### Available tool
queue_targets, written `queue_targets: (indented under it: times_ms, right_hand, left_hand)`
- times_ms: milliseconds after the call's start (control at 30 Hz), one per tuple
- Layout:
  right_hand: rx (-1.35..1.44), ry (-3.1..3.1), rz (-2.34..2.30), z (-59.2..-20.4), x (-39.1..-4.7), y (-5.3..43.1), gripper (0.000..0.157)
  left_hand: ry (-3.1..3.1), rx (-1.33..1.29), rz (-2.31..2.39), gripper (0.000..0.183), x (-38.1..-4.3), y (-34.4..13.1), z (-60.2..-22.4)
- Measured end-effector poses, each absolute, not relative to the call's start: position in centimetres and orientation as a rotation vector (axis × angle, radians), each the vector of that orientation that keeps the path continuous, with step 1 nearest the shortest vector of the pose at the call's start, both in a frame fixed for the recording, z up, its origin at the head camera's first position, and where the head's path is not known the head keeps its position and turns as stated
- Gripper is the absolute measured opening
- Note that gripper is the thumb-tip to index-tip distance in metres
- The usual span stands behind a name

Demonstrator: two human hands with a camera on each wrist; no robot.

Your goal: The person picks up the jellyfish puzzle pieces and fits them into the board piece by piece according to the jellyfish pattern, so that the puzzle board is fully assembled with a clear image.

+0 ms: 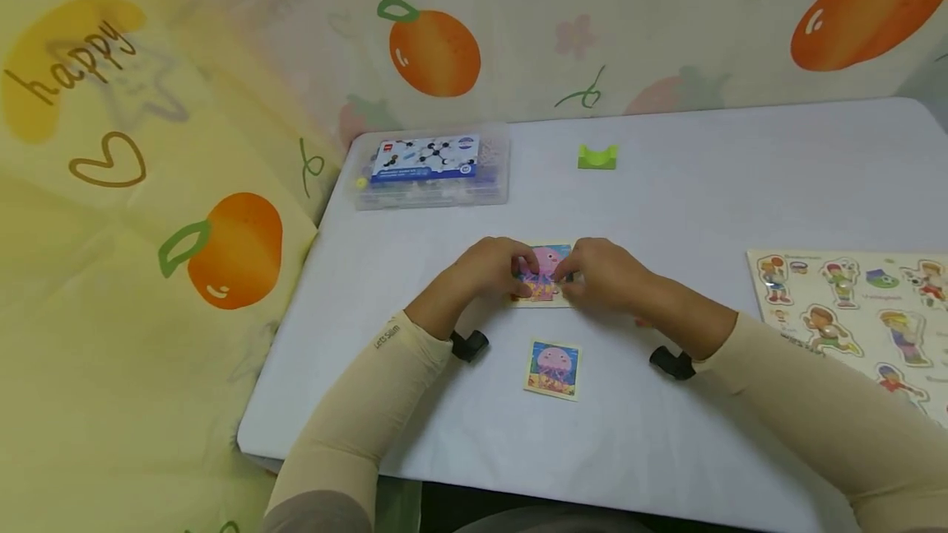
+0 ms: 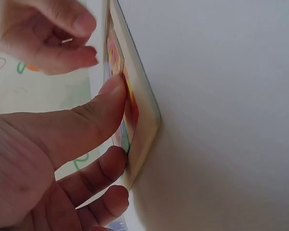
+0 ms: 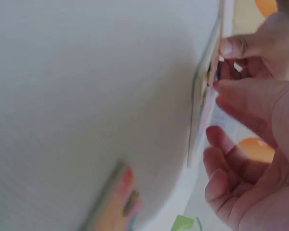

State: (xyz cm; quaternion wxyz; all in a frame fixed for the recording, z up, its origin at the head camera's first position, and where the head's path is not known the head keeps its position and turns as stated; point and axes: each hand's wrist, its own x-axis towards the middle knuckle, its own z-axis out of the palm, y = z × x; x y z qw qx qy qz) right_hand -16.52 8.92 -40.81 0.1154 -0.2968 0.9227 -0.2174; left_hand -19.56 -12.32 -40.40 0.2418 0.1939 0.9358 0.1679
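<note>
A small wooden jigsaw puzzle (image 1: 544,303) with a pink jellyfish picture lies in its tray in mid-table, partly covered by both hands. My left hand (image 1: 494,268) rests at its left side, the thumb (image 2: 113,103) pressing on the pieces and other fingertips at the tray's edge. From the right, my right hand (image 1: 603,270) touches the picture with its thumb and forefinger tips; its other fingers (image 3: 221,185) hang loosely bent. Nearer the body lies a jellyfish picture card (image 1: 553,368). A loose puzzle piece (image 3: 118,204) lies by the right wrist, mostly hidden in the head view.
A clear plastic case (image 1: 432,192) with a molecule-model leaflet stands at the back left. Further right is a green notched block (image 1: 597,158). A board of sports-figure pieces (image 1: 803,290) lies on the right, partly under the right forearm. Printed curtains hang behind and at the left.
</note>
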Motion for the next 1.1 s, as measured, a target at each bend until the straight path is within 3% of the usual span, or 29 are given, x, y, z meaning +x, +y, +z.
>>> queue_targets:
  times_ms: [333, 667, 867, 1100]
  right_hand:
    - [-0.996, 2.745, -0.477, -41.0, -14.7, 9.6, 0.028]
    - [-0.649, 2.629, -0.362, -39.1, -14.0, 14.9, 0.051]
    - [-0.652, 2.578, -0.462, -39.8, -13.4, 17.8, 0.041]
    - [-0.661, 2.634, -0.613, -40.3, -13.1, 16.9, 0.033]
  left_hand:
    - [2.536, 0.506, 0.454, 0.026, -20.0, -11.8, -40.3]
    - [2.580, 0.641, 0.196, 0.032, -18.5, -10.8, -39.5]
    - [2.544, 0.776, 0.262, 0.036, -18.2, -10.2, -39.6]
    - [2.517, 0.752, 0.320, 0.037, -18.4, -10.2, -39.9]
